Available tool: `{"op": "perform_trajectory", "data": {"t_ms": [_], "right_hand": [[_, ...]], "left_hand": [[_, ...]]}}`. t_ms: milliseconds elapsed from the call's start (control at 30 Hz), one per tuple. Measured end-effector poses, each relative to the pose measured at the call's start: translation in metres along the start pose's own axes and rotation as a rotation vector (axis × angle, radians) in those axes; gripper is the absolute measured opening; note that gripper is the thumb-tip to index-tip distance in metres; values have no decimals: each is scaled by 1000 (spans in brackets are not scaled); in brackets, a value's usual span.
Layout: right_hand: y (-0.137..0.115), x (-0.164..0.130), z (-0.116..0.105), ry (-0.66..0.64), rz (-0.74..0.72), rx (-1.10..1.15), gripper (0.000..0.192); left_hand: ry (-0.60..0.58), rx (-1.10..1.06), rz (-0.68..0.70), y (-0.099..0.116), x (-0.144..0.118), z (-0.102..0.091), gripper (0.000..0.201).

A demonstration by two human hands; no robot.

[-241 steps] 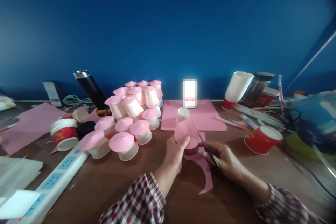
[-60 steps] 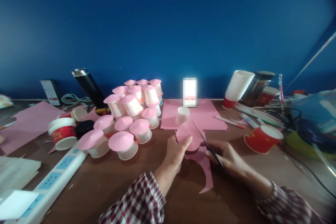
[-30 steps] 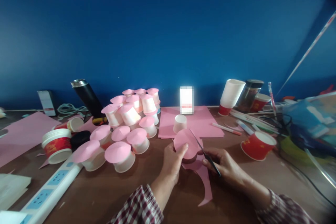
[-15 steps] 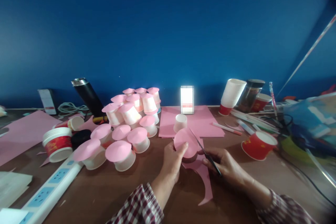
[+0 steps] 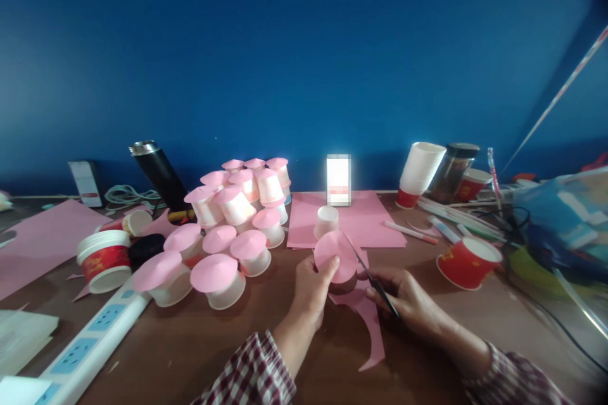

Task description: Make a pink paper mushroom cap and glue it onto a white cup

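Observation:
My left hand (image 5: 311, 281) pinches a round pink paper disc (image 5: 330, 253), thumb on top, above the brown table. In my right hand (image 5: 401, 297) is a pair of scissors (image 5: 380, 288), its blade pointing up and left at the disc's right edge. Below the two hands lies a curved pink paper offcut (image 5: 373, 335). Just behind the disc a small white paper cup (image 5: 327, 221) stands on pink paper sheets (image 5: 363, 221). To the left sit several paper cups topped with pink cones (image 5: 213, 273).
A white power strip (image 5: 90, 342) runs along the left. Behind it are stacked cups (image 5: 104, 259) and a black flask (image 5: 159, 174). On the right are a red paper cup (image 5: 463, 269), a tall stack of white cups (image 5: 422, 168), pens (image 5: 411, 232) and a blue plastic bag (image 5: 560, 209).
The disc and the scissors have shifted very slightly in my hands. Everything else stays where it was.

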State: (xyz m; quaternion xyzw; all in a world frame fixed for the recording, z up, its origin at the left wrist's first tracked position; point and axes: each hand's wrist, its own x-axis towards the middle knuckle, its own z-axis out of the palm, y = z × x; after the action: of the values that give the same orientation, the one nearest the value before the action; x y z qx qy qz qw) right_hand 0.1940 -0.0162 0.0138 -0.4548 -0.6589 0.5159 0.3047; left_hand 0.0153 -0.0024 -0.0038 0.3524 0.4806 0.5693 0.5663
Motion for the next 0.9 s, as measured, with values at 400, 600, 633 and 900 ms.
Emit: {"op": "perform_trajectory", "data": {"t_ms": [400, 600, 633, 900], "right_hand": [[-5, 0, -1, -2, -35, 4, 46], [-8, 0, -2, 3, -53, -21, 45], [-8, 0, -2, 1, -50, -28, 46], [-11, 0, -2, -8, -51, -32, 44]], "left_hand": [[-29, 31, -1, -1, -3, 1, 40], [-35, 16, -29, 2, -4, 1, 43], [-35, 8, -33, 2, -4, 1, 43], [-25, -19, -29, 3, -4, 2, 40]]}}
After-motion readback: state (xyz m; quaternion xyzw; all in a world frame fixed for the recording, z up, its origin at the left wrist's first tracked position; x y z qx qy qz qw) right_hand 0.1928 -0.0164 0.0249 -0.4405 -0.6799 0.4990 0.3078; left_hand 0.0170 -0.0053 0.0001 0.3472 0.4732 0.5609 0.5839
